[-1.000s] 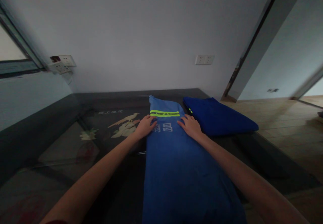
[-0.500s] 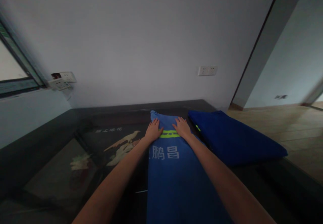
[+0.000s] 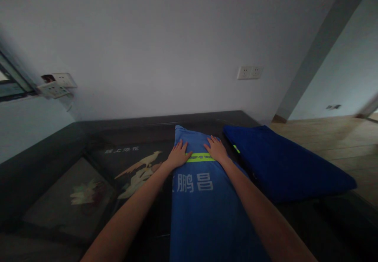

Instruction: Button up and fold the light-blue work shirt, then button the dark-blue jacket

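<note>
A blue garment (image 3: pixel 206 211) with white printed characters and a yellow-green band lies folded lengthwise on the dark table (image 3: pixel 153 130). My left hand (image 3: pixel 178 154) rests on its left edge beside the band, fingers spread. On the right edge, at about the same height, my right hand (image 3: pixel 216 148) lies with its fingers stretched out and apart. The far end of the cloth shows beyond both hands. The near end runs out of view between my forearms. Which kind of garment it is I cannot tell.
To the right lies a darker blue folded cloth (image 3: pixel 289 167) with a small yellow-green strip. The glossy tabletop bears a bird picture (image 3: pixel 141 161) and pale characters. A wall with sockets (image 3: pixel 249 72) rises behind it; the floor (image 3: pixel 330 140) shows at right.
The view has tilted down and shifted slightly. Both hands stay flat in nearly the same places on the garment, and the cloth looks hardly changed.
</note>
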### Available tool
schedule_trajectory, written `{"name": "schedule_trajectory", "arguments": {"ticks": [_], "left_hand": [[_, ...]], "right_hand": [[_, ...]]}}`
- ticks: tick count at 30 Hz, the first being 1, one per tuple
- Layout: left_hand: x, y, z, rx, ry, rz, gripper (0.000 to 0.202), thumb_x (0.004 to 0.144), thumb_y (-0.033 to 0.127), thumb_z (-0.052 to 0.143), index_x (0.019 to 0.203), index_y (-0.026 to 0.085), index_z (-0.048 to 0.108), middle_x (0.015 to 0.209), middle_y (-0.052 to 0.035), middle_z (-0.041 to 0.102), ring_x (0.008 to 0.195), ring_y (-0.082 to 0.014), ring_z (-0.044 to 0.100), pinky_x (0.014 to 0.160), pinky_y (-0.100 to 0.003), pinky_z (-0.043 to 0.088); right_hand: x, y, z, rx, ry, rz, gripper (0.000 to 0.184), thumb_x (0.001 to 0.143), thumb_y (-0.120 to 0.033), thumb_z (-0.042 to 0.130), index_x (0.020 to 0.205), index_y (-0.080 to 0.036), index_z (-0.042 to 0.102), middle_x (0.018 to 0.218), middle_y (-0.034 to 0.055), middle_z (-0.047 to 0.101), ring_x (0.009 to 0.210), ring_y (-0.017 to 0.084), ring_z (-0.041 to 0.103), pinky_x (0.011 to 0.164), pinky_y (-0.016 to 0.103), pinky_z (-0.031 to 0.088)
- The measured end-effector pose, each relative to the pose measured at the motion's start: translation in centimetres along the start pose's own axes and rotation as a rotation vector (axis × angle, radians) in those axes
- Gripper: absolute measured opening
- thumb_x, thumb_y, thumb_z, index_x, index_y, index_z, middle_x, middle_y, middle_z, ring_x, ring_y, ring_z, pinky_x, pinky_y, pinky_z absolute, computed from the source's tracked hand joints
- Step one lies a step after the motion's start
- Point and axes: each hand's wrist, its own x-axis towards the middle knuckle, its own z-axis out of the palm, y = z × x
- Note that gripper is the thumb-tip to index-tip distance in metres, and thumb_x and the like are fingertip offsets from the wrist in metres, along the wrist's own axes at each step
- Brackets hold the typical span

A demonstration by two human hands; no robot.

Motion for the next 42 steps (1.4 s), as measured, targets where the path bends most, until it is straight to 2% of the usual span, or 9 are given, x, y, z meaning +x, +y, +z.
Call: {"name": "schedule_trajectory", "arguments": {"ticks": [3, 6, 12, 16, 20, 25, 29, 37, 42], "left_hand": [[0.9, -0.9, -0.4, -0.037, 0.053, 0.035, 0.061, 0.088, 0.054, 0.043, 0.135, 0.016, 0.046, 0.142, -0.0192, 0.042, 0.128, -0.0346, 0.043, 0.102, -0.045, 0.036], [2.7, -2.5, -1.4, -0.088, 0.172, 0.051, 0.041, 0.087, 0.043, 0.049, 0.121, 0.022, 0.058, 0.121, -0.0112, 0.061, 0.114, -0.0287, 0.055, 0.097, -0.041, 0.042], [9.1, -5.8, -3.7, -0.143, 0.391, -0.104, 0.038, 0.088, 0.022, 0.042, 0.123, 0.015, 0.054, 0.126, -0.0144, 0.055, 0.118, -0.0251, 0.049, 0.099, -0.038, 0.039], [13.7, -7.5, -4.4, -0.181, 0.287, -0.141, 0.036, 0.090, 0.033, 0.039, 0.091, 0.012, 0.068, 0.091, -0.0135, 0.069, 0.090, -0.0261, 0.063, 0.079, -0.033, 0.047], [16.1, -8.3, -4.6, -0.198, 0.161, -0.087, 0.037, 0.080, 0.045, 0.053, 0.064, 0.015, 0.068, 0.062, -0.0073, 0.065, 0.067, -0.0241, 0.063, 0.062, -0.029, 0.045], [17.0, -8.3, -4.7, -0.245, 0.151, 0.041, 0.038, 0.085, 0.044, 0.046, 0.079, 0.015, 0.068, 0.078, -0.0031, 0.069, 0.077, -0.0171, 0.062, 0.066, -0.022, 0.044], [17.2, -8.0, -4.0, -0.228, 0.158, 0.077, 0.036, 0.089, 0.040, 0.040, 0.089, 0.015, 0.065, 0.089, -0.0041, 0.070, 0.083, -0.0166, 0.061, 0.071, -0.022, 0.045], [16.1, -7.4, -1.1, -0.002, 0.166, 0.009, 0.020, 0.089, 0.036, 0.047, 0.090, 0.022, 0.062, 0.100, -0.0068, 0.069, 0.098, -0.0271, 0.060, 0.095, -0.049, 0.032], [15.4, -6.4, 0.1, 0.084, 0.227, -0.034, 0.024, 0.093, 0.035, 0.040, 0.099, 0.020, 0.058, 0.102, -0.0110, 0.067, 0.100, -0.0276, 0.058, 0.095, -0.049, 0.031]], "right_hand": [[-0.1, -0.1, -0.1, 0.013, 0.012, -0.001, 0.057, 0.095, -0.044, 0.033, 0.141, -0.010, 0.039, 0.149, 0.0162, 0.032, 0.137, 0.028, 0.029, 0.110, 0.044, 0.020], [-0.1, -0.2, -0.2, 0.019, 0.032, -0.005, 0.056, 0.095, -0.043, 0.035, 0.139, -0.009, 0.041, 0.148, 0.0166, 0.033, 0.136, 0.027, 0.030, 0.111, 0.043, 0.020], [-0.2, -0.4, -0.5, 0.033, 0.022, 0.008, 0.055, 0.094, -0.042, 0.037, 0.138, -0.010, 0.043, 0.148, 0.0157, 0.034, 0.136, 0.028, 0.031, 0.111, 0.043, 0.019], [-0.2, -0.4, -0.5, 0.049, 0.033, 0.017, 0.055, 0.094, -0.043, 0.038, 0.138, -0.011, 0.043, 0.148, 0.0148, 0.034, 0.136, 0.028, 0.031, 0.111, 0.042, 0.020], [-0.1, -0.4, -0.5, 0.068, 0.033, 0.022, 0.055, 0.093, -0.043, 0.039, 0.137, -0.011, 0.044, 0.148, 0.0152, 0.035, 0.135, 0.028, 0.032, 0.110, 0.043, 0.020], [-0.2, -0.5, -0.7, 0.065, 0.044, 0.017, 0.054, 0.092, -0.042, 0.039, 0.136, -0.011, 0.045, 0.147, 0.0156, 0.037, 0.134, 0.028, 0.033, 0.110, 0.043, 0.021], [-0.3, -0.6, -0.8, 0.061, 0.050, 0.014, 0.053, 0.092, -0.042, 0.039, 0.136, -0.012, 0.046, 0.146, 0.0156, 0.038, 0.133, 0.028, 0.034, 0.109, 0.044, 0.022], [-0.4, -0.7, -0.8, 0.055, 0.061, 0.010, 0.054, 0.093, -0.042, 0.039, 0.136, -0.011, 0.046, 0.145, 0.0157, 0.039, 0.132, 0.029, 0.036, 0.110, 0.043, 0.022], [-0.5, -0.8, -1.0, 0.064, 0.058, 0.017, 0.053, 0.093, -0.041, 0.039, 0.135, -0.010, 0.046, 0.146, 0.0157, 0.038, 0.132, 0.029, 0.036, 0.110, 0.044, 0.022]]}}
